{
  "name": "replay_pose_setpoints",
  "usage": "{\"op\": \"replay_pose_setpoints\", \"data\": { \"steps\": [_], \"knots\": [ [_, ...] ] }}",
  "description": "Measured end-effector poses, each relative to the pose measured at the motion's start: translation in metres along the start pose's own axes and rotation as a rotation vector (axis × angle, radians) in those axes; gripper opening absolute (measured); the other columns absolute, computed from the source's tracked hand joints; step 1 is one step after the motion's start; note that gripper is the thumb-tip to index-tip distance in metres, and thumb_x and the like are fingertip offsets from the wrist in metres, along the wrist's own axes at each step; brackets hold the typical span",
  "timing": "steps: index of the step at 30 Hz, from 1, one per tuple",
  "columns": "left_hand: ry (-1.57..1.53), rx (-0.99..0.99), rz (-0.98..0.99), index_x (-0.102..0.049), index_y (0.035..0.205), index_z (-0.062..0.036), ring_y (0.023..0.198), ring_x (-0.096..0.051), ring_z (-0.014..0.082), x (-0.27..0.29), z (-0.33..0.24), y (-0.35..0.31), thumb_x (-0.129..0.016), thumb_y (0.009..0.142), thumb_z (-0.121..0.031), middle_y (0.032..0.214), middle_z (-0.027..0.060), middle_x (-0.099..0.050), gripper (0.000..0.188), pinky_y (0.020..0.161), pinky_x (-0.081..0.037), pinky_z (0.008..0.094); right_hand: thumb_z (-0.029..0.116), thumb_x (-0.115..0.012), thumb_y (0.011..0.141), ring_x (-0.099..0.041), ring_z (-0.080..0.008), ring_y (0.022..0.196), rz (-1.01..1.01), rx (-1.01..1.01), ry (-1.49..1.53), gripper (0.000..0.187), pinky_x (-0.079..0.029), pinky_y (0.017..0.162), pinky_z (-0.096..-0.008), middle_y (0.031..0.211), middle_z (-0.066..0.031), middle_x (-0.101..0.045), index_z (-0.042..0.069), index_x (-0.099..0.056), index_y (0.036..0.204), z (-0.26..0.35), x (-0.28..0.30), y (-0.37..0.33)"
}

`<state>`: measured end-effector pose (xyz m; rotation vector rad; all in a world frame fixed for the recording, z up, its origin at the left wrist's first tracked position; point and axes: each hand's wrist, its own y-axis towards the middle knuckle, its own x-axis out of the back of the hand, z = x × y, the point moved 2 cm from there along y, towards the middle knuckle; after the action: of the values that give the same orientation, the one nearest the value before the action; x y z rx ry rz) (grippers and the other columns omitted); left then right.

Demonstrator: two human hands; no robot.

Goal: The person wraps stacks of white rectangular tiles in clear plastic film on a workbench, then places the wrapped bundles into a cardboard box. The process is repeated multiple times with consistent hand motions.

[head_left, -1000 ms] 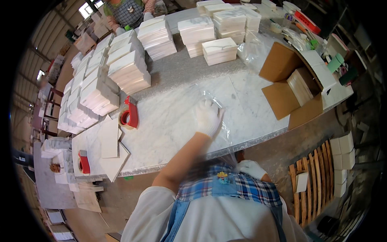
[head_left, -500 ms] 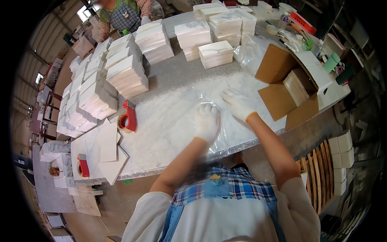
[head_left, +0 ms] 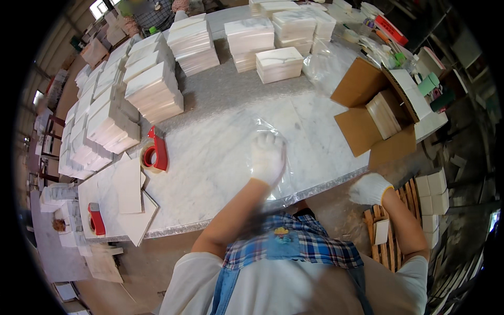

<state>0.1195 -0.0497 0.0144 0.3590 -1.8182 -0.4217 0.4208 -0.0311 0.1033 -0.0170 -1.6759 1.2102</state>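
A thin clear plastic bag (head_left: pixel 284 185) lies on the marble-patterned table top near its front edge. My left hand (head_left: pixel 268 157), in a white knit glove, is on the bag with its fingers curled, and the film shows above and to the right of it. Off the table's front edge, at the right, is my right hand (head_left: pixel 370 189), also gloved. Its fingers are smeared by motion, and nothing shows in it. The nearest things to it are a wooden pallet (head_left: pixel 391 241) and an open cardboard box (head_left: pixel 352 126) holding white tiles (head_left: pixel 386 113).
Wrapped stacks of white tiles (head_left: pixel 155 92) fill the far left, with more stacks (head_left: pixel 280 65) at the back. Red tape dispensers (head_left: pixel 159 149) and loose flat boards (head_left: pixel 128 189) lie at the left. Across the table stands another person (head_left: pixel 152 16). Tools clutter the far right.
My right hand has left the table top and swung right and down, past the front edge toward the pallet. My left hand stays on the plastic bag. The view has shifted slightly.
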Motion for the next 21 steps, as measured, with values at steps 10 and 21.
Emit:
{"op": "replay_pose_setpoints", "data": {
  "steps": [10, 21],
  "knots": [
    [-0.048, -0.077, 0.023, -0.068, 0.11, -0.006, 0.112, -0.058, 0.0363, 0.008, 0.0, 0.004, -0.065, 0.089, -0.02, 0.114, 0.0139, -0.065, 0.025, 0.094, -0.045, 0.0502, 0.021, -0.057, 0.095, -0.067, -0.0372, 0.107, -1.002, 0.241, 0.331, 0.033, -0.053, 0.094, -0.0475, 0.111, -0.0173, -0.071, 0.012, -0.07, 0.124, 0.088, 0.093, 0.133],
    [-0.329, 0.023, 0.018, -0.071, 0.103, -0.0033, 0.113, -0.06, 0.0408, -0.036, 0.012, -0.015, -0.063, 0.091, -0.02, 0.109, 0.0175, -0.07, 0.022, 0.097, -0.045, 0.0523, 0.037, -0.07, 0.087, -0.066, -0.0372, 0.112, -1.014, 0.226, 0.17, 0.049, -0.052, 0.097, -0.0475, 0.117, -0.017, -0.07, 0.006, -0.067, 0.124, 0.146, 0.13, 0.246]
  ]
}}
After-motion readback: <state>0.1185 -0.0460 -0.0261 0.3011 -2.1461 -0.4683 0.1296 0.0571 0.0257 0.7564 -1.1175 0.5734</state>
